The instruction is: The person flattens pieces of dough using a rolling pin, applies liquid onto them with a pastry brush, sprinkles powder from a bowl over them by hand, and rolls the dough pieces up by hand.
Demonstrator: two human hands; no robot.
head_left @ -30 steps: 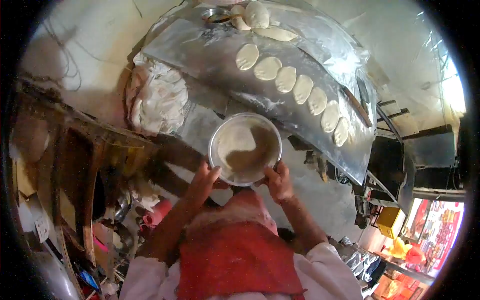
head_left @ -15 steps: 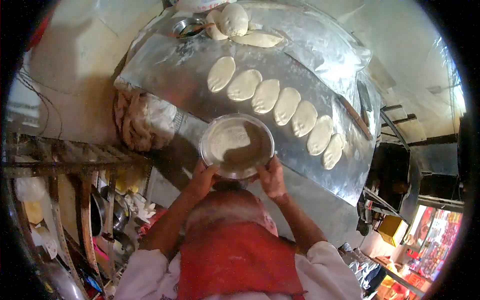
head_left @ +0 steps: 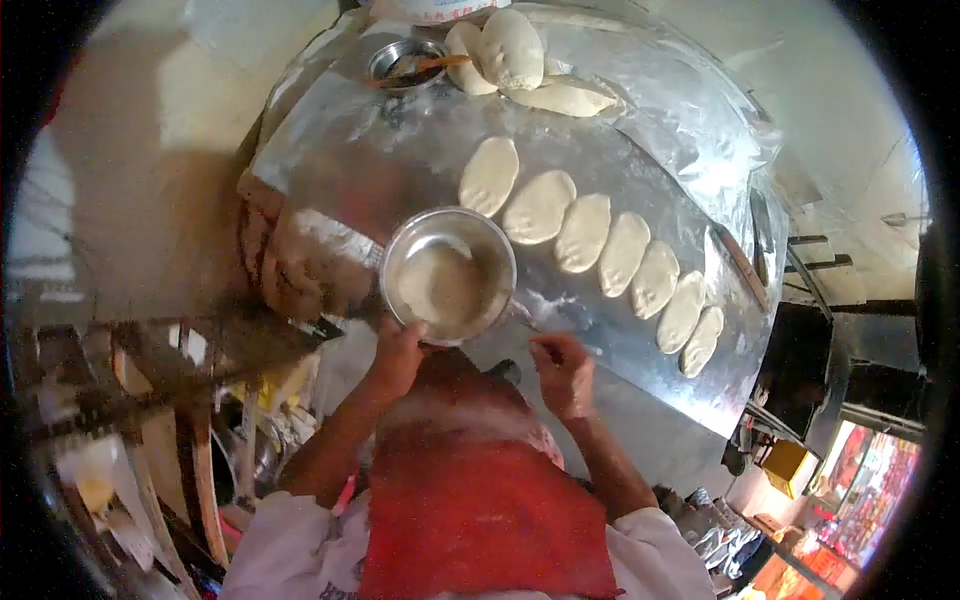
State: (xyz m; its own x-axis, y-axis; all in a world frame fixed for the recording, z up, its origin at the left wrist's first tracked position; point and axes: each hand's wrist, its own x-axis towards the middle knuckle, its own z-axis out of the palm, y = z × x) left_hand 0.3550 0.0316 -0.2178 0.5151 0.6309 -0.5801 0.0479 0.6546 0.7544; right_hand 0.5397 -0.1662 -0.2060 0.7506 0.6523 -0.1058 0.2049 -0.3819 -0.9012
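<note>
My left hand (head_left: 398, 352) grips the near rim of a round metal bowl (head_left: 490, 245), thumb over the edge. Pale powder or grain (head_left: 440, 285) lies in the bowl's bottom. To the right of the bowl, apart from it, my right hand (head_left: 563, 375) has its fingers curled together; whatever they hold, if anything, is too small to make out. Several flat oval dough pieces (head_left: 583, 233) lie in a slanting row on the metal table (head_left: 350, 190), beyond and to the right of the bowl.
At the table's far side are larger dough pieces (head_left: 512, 50) and a small metal bowl (head_left: 407, 64) with a brown-handled tool across it. A wooden stick (head_left: 742, 268) lies near the right edge. Cluttered shelving (head_left: 205, 470) stands at the lower left.
My right hand has let go of the bowl and moved right, its fingers now curled. The bowl, in my left hand alone, is now over the table's near edge.
</note>
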